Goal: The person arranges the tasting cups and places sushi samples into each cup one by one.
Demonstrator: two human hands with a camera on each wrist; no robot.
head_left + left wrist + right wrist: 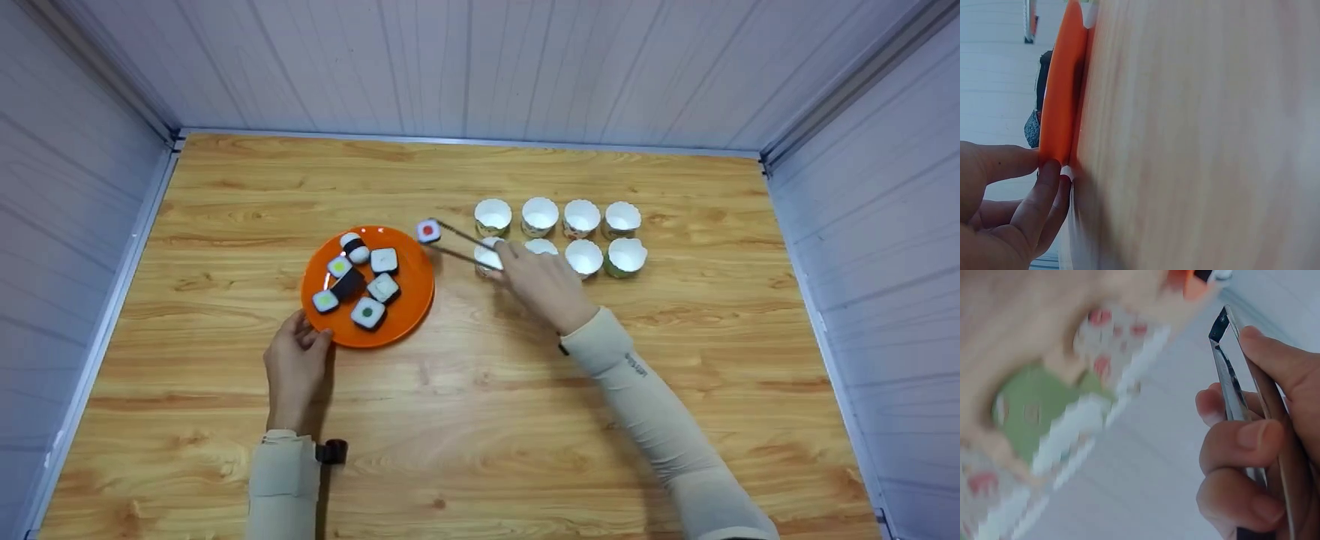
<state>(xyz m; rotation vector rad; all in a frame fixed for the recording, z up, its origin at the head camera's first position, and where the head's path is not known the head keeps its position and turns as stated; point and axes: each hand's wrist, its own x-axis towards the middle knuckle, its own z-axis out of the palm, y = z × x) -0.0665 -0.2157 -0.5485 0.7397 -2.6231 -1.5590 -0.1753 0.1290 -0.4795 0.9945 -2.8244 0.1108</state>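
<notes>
My left hand [295,367] pinches the near-left rim of an orange plate [409,319], thumb on one side and fingers on the other, as the left wrist view shows. On the plate lie several toy sushi pieces, among them a green-centred roll [368,313] and a white piece with a dark band [355,248]. My right hand [544,289] grips metal tongs [1235,382]. Between the tips of the tongs sits a red-centred sushi roll [428,231], just off the plate's right rim and left of the paper cups [539,217].
Several paper cups stand in two rows right of the plate, including a green one [625,257]; my right hand partly covers the front row. A wood-grain table [480,450] lies below, with pale panel walls [465,67] at the back and sides.
</notes>
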